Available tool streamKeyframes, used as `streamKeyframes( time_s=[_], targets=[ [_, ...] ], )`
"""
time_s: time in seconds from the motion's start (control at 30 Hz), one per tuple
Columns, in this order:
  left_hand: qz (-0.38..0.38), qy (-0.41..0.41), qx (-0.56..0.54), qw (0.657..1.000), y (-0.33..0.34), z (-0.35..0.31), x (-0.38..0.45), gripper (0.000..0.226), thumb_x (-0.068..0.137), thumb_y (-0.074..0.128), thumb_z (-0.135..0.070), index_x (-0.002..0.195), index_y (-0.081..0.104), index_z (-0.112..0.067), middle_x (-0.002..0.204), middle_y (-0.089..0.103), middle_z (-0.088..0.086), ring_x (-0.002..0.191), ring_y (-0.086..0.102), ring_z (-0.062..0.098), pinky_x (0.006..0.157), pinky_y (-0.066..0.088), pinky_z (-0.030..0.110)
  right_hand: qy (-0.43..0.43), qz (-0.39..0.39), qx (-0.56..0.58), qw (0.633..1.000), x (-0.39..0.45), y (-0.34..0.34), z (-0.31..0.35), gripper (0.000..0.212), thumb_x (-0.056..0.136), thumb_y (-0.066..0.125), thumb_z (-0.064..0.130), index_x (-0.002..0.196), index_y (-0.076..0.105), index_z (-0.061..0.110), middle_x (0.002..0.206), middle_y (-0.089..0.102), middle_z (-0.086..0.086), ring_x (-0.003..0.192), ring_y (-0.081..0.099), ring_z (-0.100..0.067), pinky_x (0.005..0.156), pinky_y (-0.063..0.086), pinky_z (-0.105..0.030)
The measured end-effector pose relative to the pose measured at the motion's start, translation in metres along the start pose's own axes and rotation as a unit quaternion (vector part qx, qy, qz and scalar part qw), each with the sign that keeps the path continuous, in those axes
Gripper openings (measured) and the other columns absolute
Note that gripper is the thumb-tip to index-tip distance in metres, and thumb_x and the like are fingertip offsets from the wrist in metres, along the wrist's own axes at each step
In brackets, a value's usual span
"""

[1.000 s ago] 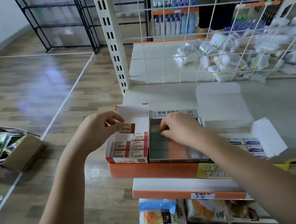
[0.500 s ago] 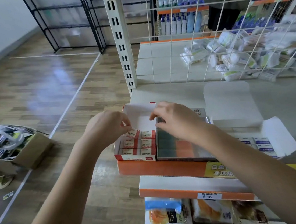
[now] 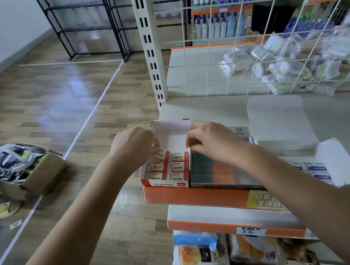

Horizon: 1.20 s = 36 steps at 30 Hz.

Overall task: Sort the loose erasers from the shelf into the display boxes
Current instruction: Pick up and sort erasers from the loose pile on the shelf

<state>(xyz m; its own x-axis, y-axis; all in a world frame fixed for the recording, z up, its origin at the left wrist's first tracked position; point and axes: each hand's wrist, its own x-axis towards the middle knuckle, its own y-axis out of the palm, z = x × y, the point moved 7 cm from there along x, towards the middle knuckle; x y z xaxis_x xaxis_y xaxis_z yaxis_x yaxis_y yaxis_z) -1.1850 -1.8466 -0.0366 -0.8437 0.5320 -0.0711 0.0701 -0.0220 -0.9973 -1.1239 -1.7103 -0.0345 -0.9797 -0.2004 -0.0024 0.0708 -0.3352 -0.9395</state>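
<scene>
A red and white display box (image 3: pixel 170 130) stands at the shelf's front left corner, its near half filled with red-sleeved 2B erasers (image 3: pixel 179 166). My left hand (image 3: pixel 133 146) pinches one red-sleeved eraser (image 3: pixel 163 154) at the back row of that stack. Beside it sits a silver display box (image 3: pixel 235 182) with dark green and orange erasers inside. My right hand (image 3: pixel 210 139) reaches over the far end of the silver box, fingers curled down at the wall between the two boxes; what they hold is hidden.
An opened white box (image 3: pixel 336 158) with blue-labelled erasers lies at the right, its lid (image 3: pixel 276 117) standing up behind. A wire grid (image 3: pixel 267 36) backs the shelf (image 3: pixel 210 107). On the floor at left are a cardboard box (image 3: pixel 36 177) of packets and a sandal (image 3: pixel 3 209).
My left hand lowered the red-sleeved eraser from above the red box down onto the back row. My right hand slid from the middle of the silver box to its far left corner.
</scene>
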Motion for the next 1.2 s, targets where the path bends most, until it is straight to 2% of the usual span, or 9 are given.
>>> streamKeyframes(
  time_s=[0.2,0.3,0.43,0.53,0.8,0.93,1.03,1.1,1.2],
  targets=[
    [0.002,0.035,0.007,0.999,-0.002,-0.002,-0.006,0.019,0.086,0.061,-0.042,0.097,0.071,-0.031,0.107,0.06,-0.013,0.107,0.047,0.011,0.076,0.047,0.03,-0.01,-0.001,-0.018,1.0,0.0,-0.001,-0.001,0.012,0.089,0.058,0.016,0.096,0.068,0.018,0.108,0.057,0.004,0.093,0.057,-0.017,0.079,0.045,-0.028],
    [0.011,0.029,-0.004,1.0,0.0,0.0,-0.004,0.015,0.086,0.062,-0.04,0.096,0.071,-0.034,0.102,0.062,-0.011,0.101,0.05,0.01,0.072,0.045,0.027,-0.015,0.002,-0.025,1.0,0.001,-0.001,0.0,0.012,0.089,0.057,0.017,0.096,0.067,0.019,0.108,0.056,0.004,0.093,0.057,-0.018,0.079,0.048,-0.032],
    [0.04,0.019,0.004,0.999,0.005,0.0,0.0,0.014,0.085,0.062,-0.035,0.096,0.07,-0.038,0.099,0.059,-0.006,0.092,0.058,0.015,0.065,0.04,0.024,-0.018,0.003,-0.027,0.999,0.002,-0.001,-0.001,0.012,0.089,0.057,0.018,0.096,0.066,0.02,0.108,0.055,0.005,0.093,0.057,-0.017,0.077,0.047,-0.031],
    [0.056,0.027,0.019,0.998,0.005,-0.004,0.002,0.018,0.088,0.059,-0.032,0.103,0.068,-0.037,0.098,0.052,-0.003,0.089,0.058,0.017,0.067,0.041,0.024,-0.017,-0.001,-0.023,1.0,0.002,0.0,-0.002,0.011,0.089,0.057,0.018,0.095,0.066,0.02,0.108,0.056,0.005,0.093,0.057,-0.017,0.078,0.047,-0.032],
    [0.082,0.031,0.012,0.996,0.011,-0.006,0.008,0.018,0.086,0.059,-0.028,0.095,0.07,-0.039,0.1,0.064,-0.006,0.09,0.06,0.015,0.072,0.05,0.029,-0.024,-0.01,-0.018,0.999,0.002,0.001,-0.002,0.01,0.09,0.057,0.017,0.094,0.066,0.019,0.108,0.056,0.006,0.092,0.057,-0.017,0.08,0.049,-0.036],
    [0.057,0.04,0.016,0.997,0.009,-0.015,0.007,0.021,0.089,0.056,-0.029,0.107,0.066,-0.034,0.104,0.066,-0.006,0.088,0.061,0.012,0.075,0.054,0.03,-0.049,-0.015,-0.038,0.998,0.0,-0.003,0.0,0.013,0.09,0.056,0.017,0.097,0.066,0.02,0.109,0.057,0.006,0.097,0.055,-0.015,0.079,0.048,-0.033],
    [0.001,0.084,-0.002,0.996,-0.006,-0.038,0.007,0.025,0.091,0.055,-0.032,0.116,0.061,-0.029,0.108,0.066,-0.008,0.087,0.061,0.008,0.079,0.054,0.028,-0.075,-0.061,-0.049,0.994,-0.008,-0.016,-0.002,0.015,0.09,0.058,0.016,0.101,0.067,0.018,0.106,0.06,0.004,0.099,0.053,-0.011,0.08,0.047,-0.025],
    [-0.035,0.119,-0.003,0.992,-0.02,-0.059,0.011,0.028,0.093,0.051,-0.036,0.12,0.059,-0.029,0.109,0.064,-0.008,0.093,0.06,0.01,0.081,0.053,0.03,-0.048,-0.098,-0.05,0.993,-0.015,-0.031,-0.016,0.018,0.089,0.057,0.013,0.104,0.066,0.016,0.108,0.061,0.002,0.1,0.053,-0.013,0.081,0.044,-0.024],
    [-0.079,0.164,-0.016,0.983,-0.039,-0.097,0.023,0.031,0.093,0.049,-0.041,0.121,0.057,-0.03,0.113,0.063,-0.006,0.105,0.055,0.015,0.085,0.05,0.034,0.024,-0.121,-0.069,0.99,-0.032,-0.057,-0.051,0.021,0.09,0.057,0.018,0.11,0.063,0.017,0.113,0.059,0.001,0.109,0.049,-0.016,0.088,0.042,-0.03]
  ],
)
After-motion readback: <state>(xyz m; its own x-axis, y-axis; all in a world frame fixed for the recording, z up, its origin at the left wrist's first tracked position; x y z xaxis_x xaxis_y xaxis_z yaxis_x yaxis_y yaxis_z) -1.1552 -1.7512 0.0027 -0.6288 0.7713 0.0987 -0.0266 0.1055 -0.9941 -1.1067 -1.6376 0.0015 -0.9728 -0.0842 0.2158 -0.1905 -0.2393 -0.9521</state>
